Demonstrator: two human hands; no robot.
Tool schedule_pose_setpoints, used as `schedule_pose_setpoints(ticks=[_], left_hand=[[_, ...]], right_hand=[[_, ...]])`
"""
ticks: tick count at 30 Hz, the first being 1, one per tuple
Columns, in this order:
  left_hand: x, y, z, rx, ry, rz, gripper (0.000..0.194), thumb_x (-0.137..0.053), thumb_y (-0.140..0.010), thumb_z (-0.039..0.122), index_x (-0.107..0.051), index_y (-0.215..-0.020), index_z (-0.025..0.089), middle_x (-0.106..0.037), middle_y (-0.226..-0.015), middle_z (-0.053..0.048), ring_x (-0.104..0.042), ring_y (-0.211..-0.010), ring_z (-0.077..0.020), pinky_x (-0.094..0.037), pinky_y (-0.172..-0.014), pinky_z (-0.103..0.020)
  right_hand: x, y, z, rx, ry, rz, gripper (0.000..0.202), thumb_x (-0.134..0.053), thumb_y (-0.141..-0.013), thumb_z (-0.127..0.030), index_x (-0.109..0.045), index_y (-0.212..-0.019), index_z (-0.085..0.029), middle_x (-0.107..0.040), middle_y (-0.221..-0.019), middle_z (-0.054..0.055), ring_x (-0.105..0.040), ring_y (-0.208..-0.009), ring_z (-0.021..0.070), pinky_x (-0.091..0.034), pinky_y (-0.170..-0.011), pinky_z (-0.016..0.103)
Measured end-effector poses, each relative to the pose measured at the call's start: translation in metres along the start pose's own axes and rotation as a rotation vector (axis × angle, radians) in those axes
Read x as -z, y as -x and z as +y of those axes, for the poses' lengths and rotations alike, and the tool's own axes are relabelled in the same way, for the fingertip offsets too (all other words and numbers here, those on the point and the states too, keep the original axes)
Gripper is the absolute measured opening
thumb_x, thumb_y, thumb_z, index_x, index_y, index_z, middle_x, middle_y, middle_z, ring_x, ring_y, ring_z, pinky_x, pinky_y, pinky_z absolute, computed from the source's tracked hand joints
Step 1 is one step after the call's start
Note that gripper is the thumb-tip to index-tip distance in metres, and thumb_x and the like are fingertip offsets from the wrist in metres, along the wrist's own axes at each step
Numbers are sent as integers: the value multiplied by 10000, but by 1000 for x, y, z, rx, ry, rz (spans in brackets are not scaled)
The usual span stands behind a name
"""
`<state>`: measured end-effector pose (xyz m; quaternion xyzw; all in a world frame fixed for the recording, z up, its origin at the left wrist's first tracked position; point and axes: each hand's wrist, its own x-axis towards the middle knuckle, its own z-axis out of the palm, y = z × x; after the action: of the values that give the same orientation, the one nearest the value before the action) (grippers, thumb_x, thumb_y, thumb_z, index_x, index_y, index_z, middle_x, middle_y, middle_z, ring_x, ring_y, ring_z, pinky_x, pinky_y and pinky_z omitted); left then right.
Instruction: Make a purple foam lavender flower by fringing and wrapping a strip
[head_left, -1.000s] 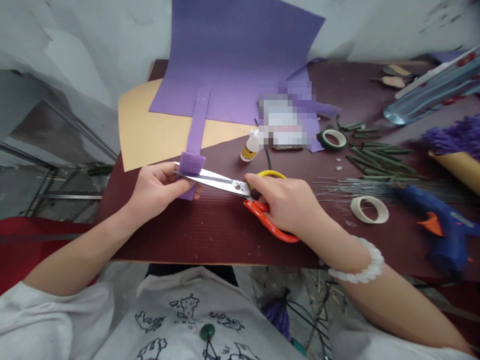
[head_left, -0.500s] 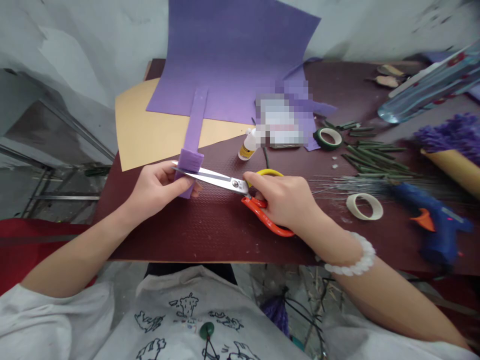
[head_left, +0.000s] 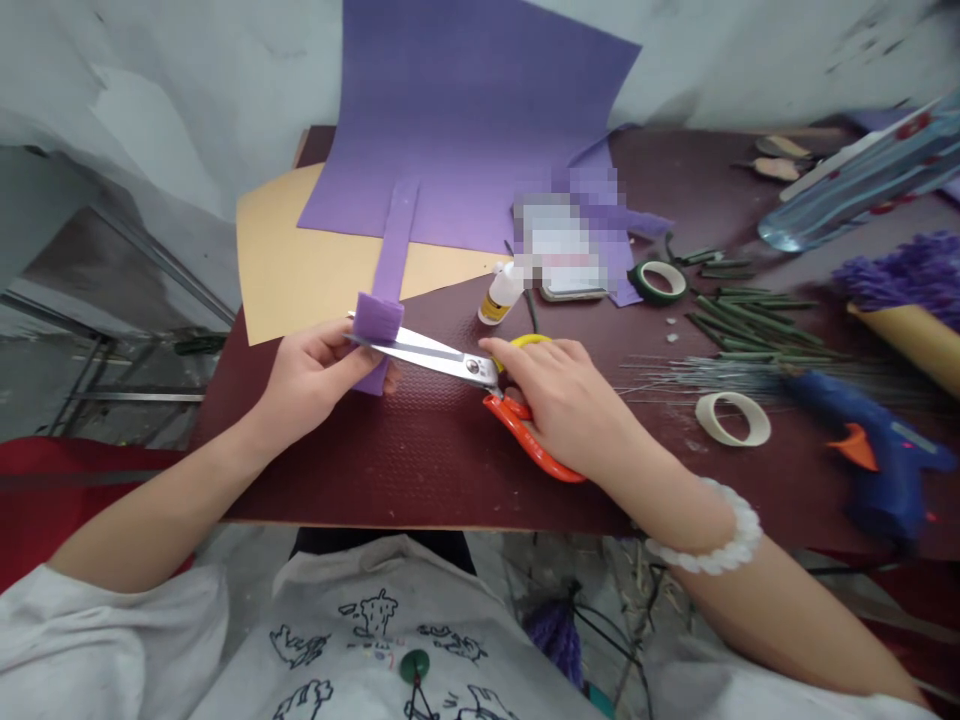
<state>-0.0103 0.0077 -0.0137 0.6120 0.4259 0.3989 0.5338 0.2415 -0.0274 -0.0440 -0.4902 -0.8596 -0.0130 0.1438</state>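
Note:
My left hand (head_left: pixel 324 375) is closed on a long purple strip (head_left: pixel 394 240), pinching it near its lower end, where a part is folded over. The strip stretches away from me across tan paper (head_left: pixel 281 265) and onto a purple sheet (head_left: pixel 465 150). In my right hand (head_left: pixel 551 400) is a pair of scissors (head_left: pixel 476 368) with one red and one yellow handle. Their blades point left and lie across the folded part of the strip, just above my left thumb. The blade tips reach past the strip's left edge, by my left fingers.
Behind the scissors stands a small glue bottle (head_left: pixel 499 295). To the right lie green tape (head_left: pixel 660 282), green stems (head_left: pixel 739 320), thin wires (head_left: pixel 690 372), a cream tape roll (head_left: pixel 733 418) and a blue glue gun (head_left: pixel 877 450). A clear bottle (head_left: pixel 847 190) lies at the far right.
The scissor handles have drawn closer together and the blades have closed further over the strip. The folded part of the strip tilts a little. My left hand keeps its hold.

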Motion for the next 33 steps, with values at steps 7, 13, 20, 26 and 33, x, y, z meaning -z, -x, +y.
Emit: schedule_pose_setpoints(ticks=[7,13,20,26,33], left_hand=[[-1,1,3,-37,-19,15,84,-664,-780,225,-686,-794,145,-673,-639,-8,-652,-592,-141,-566,-626,-272],[-1,3,2,-62,-95,-2,84,-648,-787,209,-690,-769,139,-687,-640,-14,-674,-619,-151,-570,-640,-271],[-4,3,2,-40,-83,14,97,-665,-773,225,-699,-788,136,-689,-634,-11,-679,-605,-152,-590,-630,-272],[-5,2,0,-20,-28,35,75,-683,-750,192,-691,-801,137,-703,-655,-4,-688,-588,-150,-609,-625,-280],[-4,1,-2,-15,-9,28,39,-657,-759,165,-677,-776,136,-707,-661,-6,-684,-576,-142,-608,-616,-277]], right_hand=[[-1,-1,0,-12,-37,-17,417,-378,-886,-213,-478,-1279,-115,-637,-1060,154,-550,-980,283,-400,-805,391],[-2,-1,1,18,-41,8,395,-356,-887,-208,-500,-1241,-107,-652,-1028,161,-597,-862,269,-438,-676,354],[-2,-2,2,39,12,36,378,-379,-857,-197,-535,-1189,-105,-684,-940,135,-617,-760,243,-402,-592,319],[-4,-3,3,24,79,36,367,-388,-836,-183,-572,-1147,-115,-689,-807,93,-604,-690,224,-332,-543,298],[-7,-5,4,-1,114,32,334,-438,-824,-234,-597,-1097,-127,-667,-715,57,-586,-618,207,-284,-514,288]])
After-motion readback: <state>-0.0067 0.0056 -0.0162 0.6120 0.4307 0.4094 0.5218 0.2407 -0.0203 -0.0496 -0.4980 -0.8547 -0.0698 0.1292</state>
